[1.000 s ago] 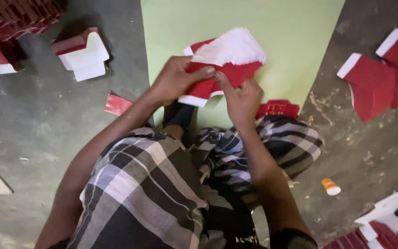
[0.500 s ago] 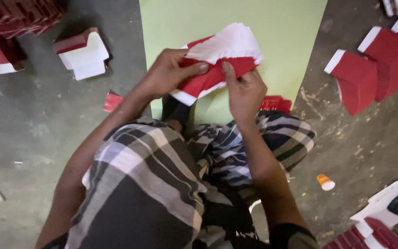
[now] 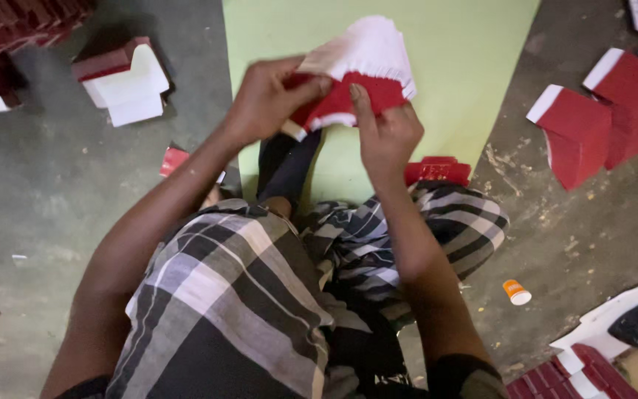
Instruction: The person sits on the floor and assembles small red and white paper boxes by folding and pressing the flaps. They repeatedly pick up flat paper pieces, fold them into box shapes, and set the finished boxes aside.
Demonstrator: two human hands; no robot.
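Left hand (image 3: 267, 100) is curled shut, thumb and fingers pinching the left edge of a fanned stack of flat red-and-white cardboard cutouts (image 3: 359, 70). Right hand (image 3: 385, 137) pinches the stack's lower edge from below, index finger stretched up over the red face. The stack is held in the air above a pale green sheet (image 3: 467, 66) lying on the grey concrete floor (image 3: 53, 199); white edges fan out at the top, red shows underneath.

Under the right wrist, a small red folded carton (image 3: 437, 171) sits on the green sheet's near edge, just beside a knee in grey-and-white checked cloth (image 3: 245, 295).

Left of the left forearm, a red card scrap (image 3: 175, 159) lies on the floor. Further left, a pile of red-and-white folded pieces (image 3: 123, 81); past it, rows of stacked red cartons (image 3: 16, 22) in the top-left corner.

Right side: loose red cardboard blanks with white edges (image 3: 599, 111) on the floor, well apart from the hands. Small orange-and-white cap-like item (image 3: 516, 292) near the right leg. More red-and-white cartons (image 3: 592, 369) at bottom right.
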